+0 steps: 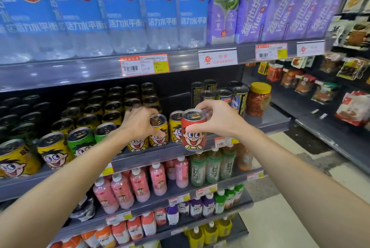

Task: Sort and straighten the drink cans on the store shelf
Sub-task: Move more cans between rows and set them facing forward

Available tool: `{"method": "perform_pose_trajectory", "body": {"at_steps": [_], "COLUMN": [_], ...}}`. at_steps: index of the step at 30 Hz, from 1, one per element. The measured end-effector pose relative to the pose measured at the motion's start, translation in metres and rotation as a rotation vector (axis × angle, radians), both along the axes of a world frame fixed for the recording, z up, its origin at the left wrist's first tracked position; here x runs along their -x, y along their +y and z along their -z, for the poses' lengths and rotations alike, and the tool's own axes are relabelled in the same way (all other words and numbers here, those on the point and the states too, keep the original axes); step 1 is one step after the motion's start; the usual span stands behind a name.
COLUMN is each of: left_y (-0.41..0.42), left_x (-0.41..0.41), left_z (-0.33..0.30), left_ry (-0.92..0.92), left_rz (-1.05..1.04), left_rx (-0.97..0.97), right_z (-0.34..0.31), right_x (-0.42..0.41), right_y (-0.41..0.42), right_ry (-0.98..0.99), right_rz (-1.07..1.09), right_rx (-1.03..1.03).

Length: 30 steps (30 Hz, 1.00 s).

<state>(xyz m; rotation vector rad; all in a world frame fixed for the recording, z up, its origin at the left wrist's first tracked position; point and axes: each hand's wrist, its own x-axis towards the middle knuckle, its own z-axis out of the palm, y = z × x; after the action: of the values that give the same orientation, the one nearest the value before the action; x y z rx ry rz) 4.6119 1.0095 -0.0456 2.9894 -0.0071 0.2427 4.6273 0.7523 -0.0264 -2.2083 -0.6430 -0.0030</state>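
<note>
My right hand (217, 119) grips a red can with a cartoon face (193, 130), held upright just in front of the middle shelf's edge (156, 155). My left hand (140, 122) is closed around a yellow cartoon can (159, 130) standing at the shelf front. Another yellow can (176, 126) stands between the two. To the left, the row runs on with yellow cans (53, 150) and green cans (81, 140). Dark cans fill the rows behind.
Black-and-yellow tall cans (239, 98) and an orange-lidded jar (258, 99) stand at the right of the same shelf. Water bottles (124, 13) and purple cartons (280, 15) sit above. Pink and green bottles (160, 177) fill the shelves below. A snack rack (340, 87) stands to the right.
</note>
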Motion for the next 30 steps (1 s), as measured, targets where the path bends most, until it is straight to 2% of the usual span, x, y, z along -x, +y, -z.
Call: {"method": "perform_pose_trajectory", "body": {"at_steps": [6, 8, 10, 13, 16, 20, 26, 30], "left_y": [-0.005, -0.006, -0.003, -0.006, -0.009, 0.014, 0.057, 0.095], "left_x": [0.011, 0.022, 0.041, 0.084, 0.124, 0.159, 0.214, 0.253], "left_z": [0.001, 0.003, 0.003, -0.004, -0.008, -0.003, -0.008, -0.005], "left_ry": [0.079, 0.045, 0.024, 0.095, 0.15, 0.041, -0.101, -0.164], "left_rz": [-0.067, -0.035, 0.022, 0.062, -0.028, -0.195, -0.318, -0.347], "left_rx": [-0.165, -0.136, -0.068, 0.108, 0.37, 0.683, 0.742, 0.783], "right_z": [0.008, 0.01, 0.013, 0.018, 0.022, 0.025, 0.014, 0.011], "right_x": [-0.001, 0.0, 0.0, 0.004, 0.012, 0.033, 0.075, 0.1], "right_y": [0.012, 0.02, 0.03, 0.053, 0.086, 0.132, 0.189, 0.232], "right_ry": [0.009, 0.002, 0.011, 0.031, 0.016, 0.07, 0.166, 0.276], "right_rz": [-0.114, -0.153, -0.19, -0.284, -0.395, -0.504, -0.646, -0.653], "right_rx": [0.018, 0.034, 0.027, -0.012, -0.046, -0.077, -0.109, -0.155]}}
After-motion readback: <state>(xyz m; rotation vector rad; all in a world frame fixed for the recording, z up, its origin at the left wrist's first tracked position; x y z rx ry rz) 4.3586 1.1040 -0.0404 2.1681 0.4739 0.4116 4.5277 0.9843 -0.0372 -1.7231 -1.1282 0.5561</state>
